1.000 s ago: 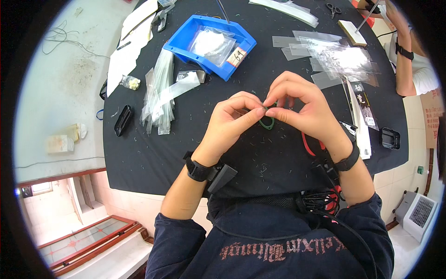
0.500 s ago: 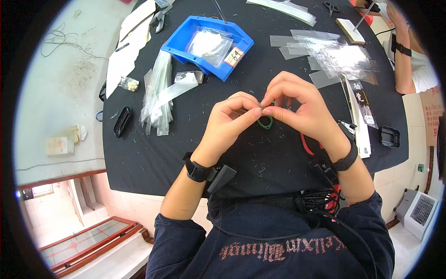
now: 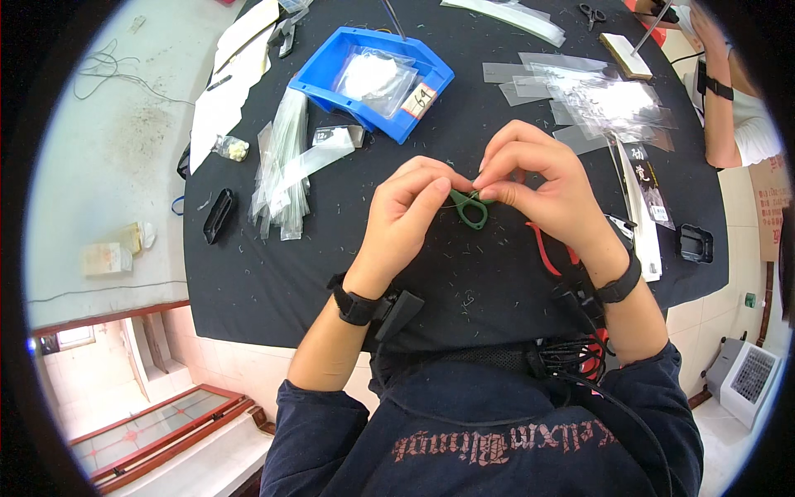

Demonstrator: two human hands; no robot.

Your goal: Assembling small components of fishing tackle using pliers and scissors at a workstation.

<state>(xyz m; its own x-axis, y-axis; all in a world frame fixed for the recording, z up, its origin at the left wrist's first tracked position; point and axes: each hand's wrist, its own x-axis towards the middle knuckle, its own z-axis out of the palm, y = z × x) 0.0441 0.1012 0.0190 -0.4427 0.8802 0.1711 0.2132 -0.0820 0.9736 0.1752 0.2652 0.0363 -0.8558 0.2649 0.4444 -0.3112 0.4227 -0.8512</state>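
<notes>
My left hand [image 3: 406,214] and my right hand [image 3: 542,182] meet fingertip to fingertip over the black cloth, both in a pinch. What they pinch is too small and too covered to make out; a faint thread-like line shows near the left thumb. Right below the fingertips are green scissors [image 3: 473,217], their handle loops showing and the rest hidden by the fingers. Whether a finger touches them I cannot tell. Under my right wrist, red-handled pliers [image 3: 540,248] lie partly covered.
Ahead is a blue bin [image 3: 364,112] with clear bags. Clear plastic strips [image 3: 286,178] lie left, clear plastic sheets [image 3: 604,95] far right. Black trays [image 3: 219,215] sit near both table edges. Another person's arm [image 3: 719,108] reaches in at the far right.
My fingertips have shifted slightly up and the hands sit a little farther apart. More of the green scissors' handles now shows beneath them.
</notes>
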